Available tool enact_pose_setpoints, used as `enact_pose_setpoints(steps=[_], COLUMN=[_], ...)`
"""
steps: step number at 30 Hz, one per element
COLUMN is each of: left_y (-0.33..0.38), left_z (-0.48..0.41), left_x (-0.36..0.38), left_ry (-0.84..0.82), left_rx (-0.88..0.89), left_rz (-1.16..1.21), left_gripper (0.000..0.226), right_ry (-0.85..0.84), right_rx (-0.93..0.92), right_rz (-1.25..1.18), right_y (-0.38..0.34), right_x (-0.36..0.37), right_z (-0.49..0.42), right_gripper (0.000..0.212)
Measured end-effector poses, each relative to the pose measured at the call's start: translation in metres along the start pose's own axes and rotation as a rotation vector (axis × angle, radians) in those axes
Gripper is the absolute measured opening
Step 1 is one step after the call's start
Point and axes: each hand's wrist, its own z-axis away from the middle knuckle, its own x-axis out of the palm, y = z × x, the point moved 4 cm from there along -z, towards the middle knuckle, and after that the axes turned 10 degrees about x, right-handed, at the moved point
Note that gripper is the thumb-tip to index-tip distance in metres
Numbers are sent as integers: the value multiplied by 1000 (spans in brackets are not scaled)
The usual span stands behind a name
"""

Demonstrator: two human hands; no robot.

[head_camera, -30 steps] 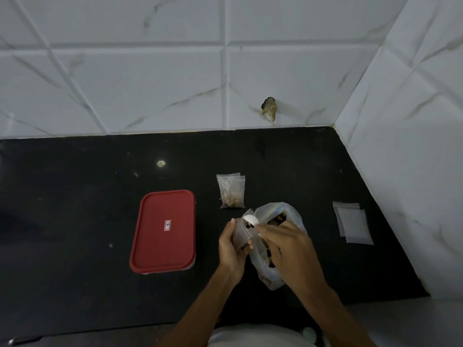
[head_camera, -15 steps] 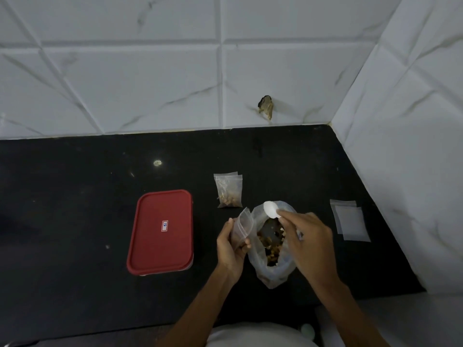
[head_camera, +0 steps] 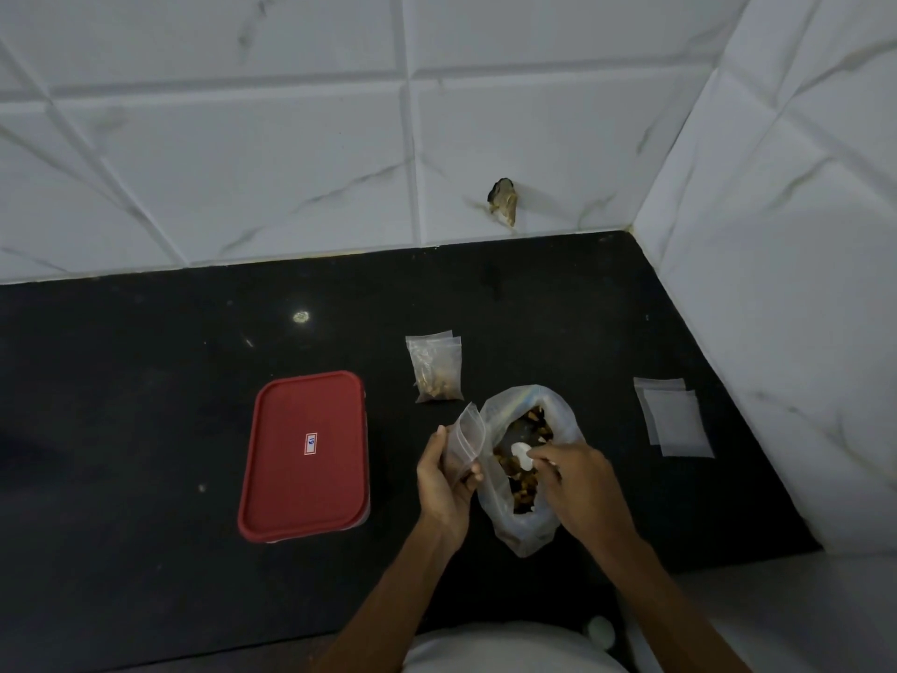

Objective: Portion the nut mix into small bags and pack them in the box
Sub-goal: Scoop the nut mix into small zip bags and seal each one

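From my end: the left hand (head_camera: 444,483) holds the small bag (head_camera: 468,432) upright. Its fingers are curled round the lower half, thumb up the side, and the mouth gapes just beside the big bag (head_camera: 517,534). The right hand (head_camera: 580,483) pinches the handle of the white spoon (head_camera: 520,453), w/ the bowl down among the nut mix (head_camera: 522,493). The big bag lies on the counter (head_camera: 145,429) between the hands, mouth open toward the wall.

Step in hand, I'd say: another scoop for the small bag. To do it well:
- Dig under the mix, don't skim, and lift the spoon level.
- Keep the hop short and the small bag's mouth tight to the big bag's rim, so strays drop back in.
- Tip only once the spoon is inside the mouth.
- The thin plastic will prob. sag, so the left fingers shouldn't squeeze the mouth closed.
- Match the amount to the filled bag (head_camera: 437,369) lying just beyond.

The empty bags (head_camera: 674,422) wait off to the right near the wall. The box (head_camera: 306,454) sits left w/ its red lid on, so no packing yet.

Vs half a sec ago: the spoon was up at the big bag's far rim, clear of the mix, and it has since dropped in, the right hand w/ it. A sec ago it was at the small bag's mouth. The left hand's grip looks unchanged. The box, filled bag and empties are where they were.
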Motion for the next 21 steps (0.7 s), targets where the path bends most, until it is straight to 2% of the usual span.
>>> enact_pose_setpoints(steps=[2,7,12,21], left_y=[0,-1,0,-4], left_z=[-1,-1,-1,-4], left_x=[0,0,0,-4], left_ry=[0,-10,-11,-21], left_rx=[4,2,13,5], left_rz=[-4,-27,-28,-27], left_gripper=[41,45,39,43], right_ry=[49,50,-19,-147], right_rx=[-61,-111,-41,117], right_rz=[-27,-188,-331,-541], right_y=[-5,-13,-16,-3], right_x=[-4,-8,-7,-28], right_z=[5,8,5,9], right_gripper=[17,13,13,18])
